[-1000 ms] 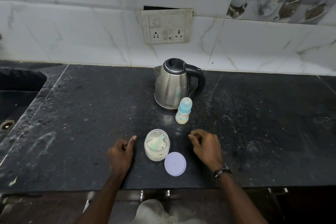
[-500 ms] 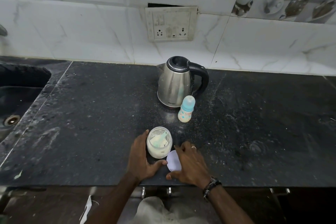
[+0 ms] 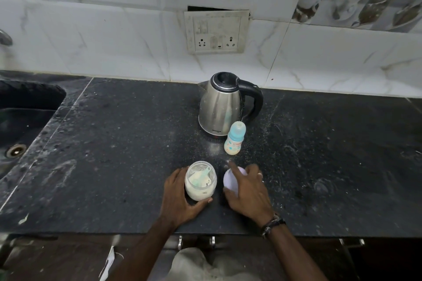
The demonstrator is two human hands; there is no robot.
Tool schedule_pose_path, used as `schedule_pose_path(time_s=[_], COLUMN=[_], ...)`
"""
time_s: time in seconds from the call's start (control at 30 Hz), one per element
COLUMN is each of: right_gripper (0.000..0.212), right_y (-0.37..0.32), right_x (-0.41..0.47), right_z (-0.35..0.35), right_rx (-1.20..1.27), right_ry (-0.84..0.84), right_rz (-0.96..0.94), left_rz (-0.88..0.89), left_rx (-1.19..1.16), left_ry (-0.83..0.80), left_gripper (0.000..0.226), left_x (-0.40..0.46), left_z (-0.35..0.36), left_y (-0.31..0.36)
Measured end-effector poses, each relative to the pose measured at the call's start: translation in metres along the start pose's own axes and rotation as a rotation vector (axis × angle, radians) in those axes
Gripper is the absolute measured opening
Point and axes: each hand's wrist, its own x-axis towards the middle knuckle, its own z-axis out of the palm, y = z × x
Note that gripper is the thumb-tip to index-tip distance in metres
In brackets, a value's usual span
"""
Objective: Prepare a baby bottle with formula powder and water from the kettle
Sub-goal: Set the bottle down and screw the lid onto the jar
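At counter front, centre: left hand (image 3: pixel 180 198) cupping the clear round plastic formula jar (image 3: pixel 200 180), fingers curled round its left wall, thumb hooked under the near side. Right hand (image 3: pixel 245 191) resting over the pale lilac round plastic lid (image 3: pixel 229 181), fingers spread and pinching nothing; whether pressing or merely touching, cannot tell. Jar standing open, pale powder and a light green plastic scoop (image 3: pixel 201 175) lying inside.

Judging the step: tidying the jar, lid apparently about to be taken up. Small baby bottle with blue teat cap (image 3: pixel 235 138) standing upright just beside the stainless steel kettle with black handle (image 3: pixel 225 107), well apart from both hands, cap on. Whether powder is already in the bottle, cannot tell.

Judging the next move: curling fingers round the lid rim, lifting it level, seating it squarely on the jar mouth while steadying the jar.

Counting on the black speckled stone counter (image 3: pixel 114 155): one jar, one lid, one scoop, one bottle, one kettle, two hands.
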Motion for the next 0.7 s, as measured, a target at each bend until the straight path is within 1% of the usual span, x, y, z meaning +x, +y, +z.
schedule_pose_path(time_s=[0.07,0.13,0.23,0.3,0.37,0.47,0.57,0.6,0.63,0.7], right_gripper=[0.071,0.065,0.062,0.056,0.048,0.037,0.033,0.034,0.040,0.063], right_y=[-0.001,-0.005,-0.018,-0.028,-0.036,-0.041,-0.045,-0.046,-0.049,-0.055], right_x=[0.007,0.014,0.020,0.021,0.020,0.019,0.019,0.019,0.020,0.024], right_z=[-0.012,-0.023,-0.034,-0.034,-0.028,-0.020,-0.018,-0.019,-0.021,-0.028], right_rx=[0.151,0.310,0.515,0.568,0.566,0.451,0.299,0.266,0.220,0.093], right_ry=[0.161,0.299,0.397,0.374,0.334,0.220,0.098,0.076,0.043,-0.051], right_rz=[0.006,-0.030,-0.109,-0.157,-0.240,-0.344,-0.360,-0.374,-0.387,-0.412], left_rz=[0.012,0.017,0.024,0.022,0.019,0.012,0.008,0.012,0.012,0.011], left_rx=[0.005,-0.002,-0.018,-0.028,-0.059,-0.109,-0.092,-0.090,-0.092,-0.104], left_ry=[-0.005,-0.012,-0.019,-0.025,-0.019,-0.010,-0.021,-0.022,-0.022,-0.030], left_gripper=[0.094,0.093,0.092,0.093,0.091,0.084,0.080,0.080,0.081,0.082], left_x=[0.001,0.001,0.002,0.002,0.003,0.003,0.001,0.001,0.001,0.001], left_z=[-0.001,-0.003,-0.004,-0.006,-0.008,-0.009,-0.009,-0.009,-0.009,-0.009], left_y=[0.001,0.002,0.003,0.006,0.008,0.011,0.008,0.007,0.006,0.007])
